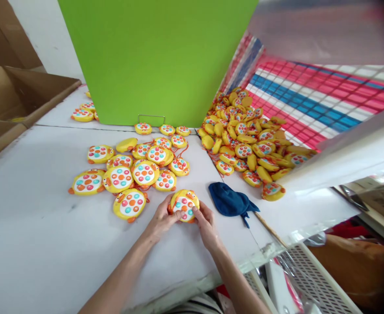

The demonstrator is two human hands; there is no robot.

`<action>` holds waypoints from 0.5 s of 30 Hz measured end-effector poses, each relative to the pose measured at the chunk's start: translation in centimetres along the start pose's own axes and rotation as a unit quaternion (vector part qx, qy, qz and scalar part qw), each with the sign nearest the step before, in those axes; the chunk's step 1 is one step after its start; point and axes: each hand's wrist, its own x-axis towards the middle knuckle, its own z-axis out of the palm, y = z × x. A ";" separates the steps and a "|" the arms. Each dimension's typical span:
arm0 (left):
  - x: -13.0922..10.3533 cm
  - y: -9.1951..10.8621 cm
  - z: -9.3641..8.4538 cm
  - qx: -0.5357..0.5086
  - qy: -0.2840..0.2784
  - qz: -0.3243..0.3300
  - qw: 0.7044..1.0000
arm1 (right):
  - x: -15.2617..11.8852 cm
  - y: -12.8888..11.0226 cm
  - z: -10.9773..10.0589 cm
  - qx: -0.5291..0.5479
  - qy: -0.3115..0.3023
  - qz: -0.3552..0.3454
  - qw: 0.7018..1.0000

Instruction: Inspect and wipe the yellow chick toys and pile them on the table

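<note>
A yellow duck-shaped toy (184,204) with a white face of coloured dots is held just above the white table (64,244). My left hand (164,216) grips its left side, thumb on the dotted face. On its right side my right hand (208,221) is closed, thumb at the edge of the dots. Several similar duck toys (146,172) lie in a loose group beyond my left hand, some overlapping, some with orange cords. A dark blue cloth bundle (231,199) with a wooden stick (270,230) rests right of my right hand.
A big pile of duck toys (244,150) lies at the right, against a striped sheet (296,104) behind wire mesh. A green panel (159,61) stands at the back. An open cardboard box (44,98) is at left, and a white plastic basket (319,279) sits below the table edge.
</note>
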 end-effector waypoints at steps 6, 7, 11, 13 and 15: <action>-0.1 0.3 0.1 0.019 0.004 0.002 1.000 | 0.2 0.0 0.4 0.000 0.022 0.006 1.000; -0.1 0.3 0.1 0.016 0.007 -0.007 1.000 | 0.4 -0.2 0.4 0.009 0.024 0.018 1.000; 0.0 0.4 0.1 -0.025 0.038 -0.042 0.998 | 2.6 -1.2 -0.1 0.081 0.120 0.060 0.988; 0.0 0.3 0.0 -0.053 0.068 -0.050 0.995 | 4.5 -2.1 -0.3 0.097 0.166 0.054 0.980; 0.1 0.2 -0.1 -0.073 0.084 -0.055 0.992 | 7.0 -3.0 0.0 0.090 0.163 0.035 0.982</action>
